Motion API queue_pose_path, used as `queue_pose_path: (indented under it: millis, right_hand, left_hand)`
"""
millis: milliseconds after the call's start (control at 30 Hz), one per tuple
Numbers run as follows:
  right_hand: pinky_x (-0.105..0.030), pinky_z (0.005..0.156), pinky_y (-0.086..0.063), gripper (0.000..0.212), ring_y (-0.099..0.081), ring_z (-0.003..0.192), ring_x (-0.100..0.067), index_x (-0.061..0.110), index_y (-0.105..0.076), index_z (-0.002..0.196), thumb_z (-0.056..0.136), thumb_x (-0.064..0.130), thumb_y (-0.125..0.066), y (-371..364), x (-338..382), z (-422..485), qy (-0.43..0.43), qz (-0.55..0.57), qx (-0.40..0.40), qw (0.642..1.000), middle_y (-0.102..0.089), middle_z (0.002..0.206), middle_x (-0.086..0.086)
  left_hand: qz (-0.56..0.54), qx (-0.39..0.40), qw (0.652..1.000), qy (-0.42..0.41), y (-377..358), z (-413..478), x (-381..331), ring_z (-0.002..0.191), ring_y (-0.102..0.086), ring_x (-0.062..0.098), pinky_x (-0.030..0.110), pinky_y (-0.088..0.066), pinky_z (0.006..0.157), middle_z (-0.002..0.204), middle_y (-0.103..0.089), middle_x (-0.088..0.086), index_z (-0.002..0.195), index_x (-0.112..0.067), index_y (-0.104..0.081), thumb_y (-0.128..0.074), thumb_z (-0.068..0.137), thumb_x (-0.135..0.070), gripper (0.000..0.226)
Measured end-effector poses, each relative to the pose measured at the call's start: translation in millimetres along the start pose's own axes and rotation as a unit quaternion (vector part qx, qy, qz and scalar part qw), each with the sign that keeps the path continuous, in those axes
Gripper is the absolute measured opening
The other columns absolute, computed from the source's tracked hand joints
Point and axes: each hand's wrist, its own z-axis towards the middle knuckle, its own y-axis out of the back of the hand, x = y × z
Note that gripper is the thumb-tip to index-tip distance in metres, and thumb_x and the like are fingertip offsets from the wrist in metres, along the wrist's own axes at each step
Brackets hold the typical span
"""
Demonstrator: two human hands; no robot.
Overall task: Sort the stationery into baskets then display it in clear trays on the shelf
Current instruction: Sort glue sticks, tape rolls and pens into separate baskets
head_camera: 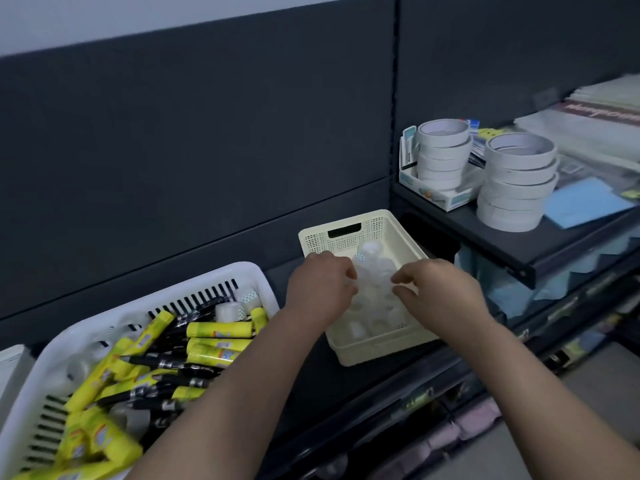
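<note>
Head camera looks down on both hands working over the cream basket, which stands on the dark shelf and holds the clear tape rolls. The left hand has its fingers curled in against the pile. The right hand brings thumb and forefinger close together at a roll. The rolls are transparent and blurred, so I cannot tell whether either hand truly grips one.

That is the first risk. A roll that is barely pinched may slip, and being round it could run off the shelf to the floor. The rolls also look heaped toward the basket's far end, so a nudge may set them sliding.

The cream basket seems to sit close to the shelf's front edge; a downward press on its near rim might tip it.

In the white basket, just to the left, a few clear rolls lie among the yellow glue sticks and black pens. They are easy to overlook, which would leave the sort unfinished.
</note>
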Motion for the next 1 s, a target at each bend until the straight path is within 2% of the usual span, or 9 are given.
queue_pose_path:
  millis: [100,233,267,333,400,600,733,867,1000]
  right_hand:
    - [-0.029,0.076,-0.049,0.024,-0.056,0.106,-0.01,0.038,-0.065,0.111,0.091,0.036,-0.053,-1.6,7.8,4.3,0.027,0.022,0.017,0.999,-0.064,0.108,0.015]
    - [-0.03,0.079,-0.049,0.025,-0.056,0.105,-0.01,0.038,-0.064,0.114,0.093,0.035,-0.051,-5.9,22.3,7.1,0.066,0.044,0.023,0.997,-0.065,0.108,0.014]
    - [-0.029,0.079,-0.049,0.025,-0.056,0.104,-0.009,0.038,-0.064,0.114,0.093,0.035,-0.051,-7.3,28.2,7.6,0.077,0.045,0.023,0.996,-0.065,0.108,0.014]
    - [-0.029,0.079,-0.049,0.025,-0.056,0.104,-0.008,0.038,-0.065,0.113,0.093,0.034,-0.051,-10.8,44.2,8.4,0.098,0.054,0.026,0.993,-0.066,0.108,0.015]
    - [-0.029,0.079,-0.049,0.024,-0.057,0.105,-0.009,0.037,-0.066,0.112,0.093,0.032,-0.052,-16.6,65.1,8.9,0.127,0.069,0.034,0.989,-0.066,0.109,0.014]
    - [-0.028,0.077,-0.046,0.025,-0.055,0.104,-0.012,0.038,-0.065,0.111,0.091,0.032,-0.051,-38.4,127.5,0.5,0.218,0.089,0.067,0.97,-0.065,0.107,0.012]
    - [-0.028,0.077,-0.044,0.024,-0.055,0.107,-0.012,0.038,-0.064,0.111,0.09,0.035,-0.053,-50.0,154.1,-4.8,0.237,0.078,0.084,0.965,-0.065,0.108,0.012]
    - [-0.029,0.078,-0.048,0.025,-0.055,0.106,-0.014,0.038,-0.064,0.111,0.089,0.034,-0.053,-57.8,162.3,-8.0,0.228,0.065,0.091,0.967,-0.065,0.108,0.011]
    - [-0.031,0.078,-0.05,0.024,-0.056,0.104,-0.014,0.038,-0.065,0.111,0.089,0.033,-0.055,-60.5,162.5,-9.5,0.205,0.071,0.08,0.973,-0.066,0.106,0.011]
  left_hand:
    - [0.057,0.016,0.998,0.003,-9.2,10.9,-3.2,0.109,-0.051,0.02,0.033,-0.038,0.086,0.109,-0.066,-0.002,0.109,-0.029,-0.067,-0.053,0.093,-0.032,0.022]
    - [0.041,0.014,0.999,0.02,-5.6,2.6,5.4,0.113,-0.054,0.021,0.037,-0.027,0.108,0.119,-0.065,-0.003,0.117,-0.028,-0.063,-0.047,0.096,-0.018,0.029]
    - [0.037,0.002,0.999,0.028,0.6,-3.0,10.9,0.112,-0.056,0.021,0.037,-0.031,0.107,0.118,-0.066,-0.003,0.116,-0.028,-0.063,-0.047,0.095,-0.017,0.029]
    - [0.021,-0.019,0.998,0.06,16.0,-16.5,25.8,0.107,-0.058,0.022,0.035,-0.045,0.092,0.111,-0.067,-0.005,0.111,-0.029,-0.065,-0.049,0.093,-0.021,0.025]
    - [0.01,-0.025,0.994,0.102,31.0,-31.6,45.2,0.103,-0.06,0.023,0.034,-0.05,0.082,0.106,-0.068,-0.004,0.105,-0.028,-0.066,-0.05,0.091,-0.023,0.022]
    - [0.017,-0.044,0.972,0.23,62.5,-88.4,110.0,0.101,-0.062,0.019,0.031,-0.05,0.082,0.102,-0.07,-0.005,0.101,-0.03,-0.068,-0.059,0.088,-0.025,0.016]
    - [0.02,0.028,0.977,0.212,68.0,-113.7,131.3,0.103,-0.06,0.016,0.026,-0.045,0.077,0.104,-0.067,-0.006,0.104,-0.029,-0.069,-0.067,0.086,-0.03,0.018]
    - [0.099,0.079,0.975,0.18,57.6,-118.4,139.5,0.119,-0.047,0.021,0.034,-0.044,0.093,0.119,-0.058,0.002,0.119,-0.034,-0.063,-0.066,0.087,-0.033,0.032]
    - [0.183,0.097,0.969,0.132,57.4,-114.7,149.0,0.119,-0.044,0.024,0.036,-0.039,0.093,0.122,-0.055,0.001,0.12,-0.034,-0.062,-0.065,0.087,-0.027,0.034]
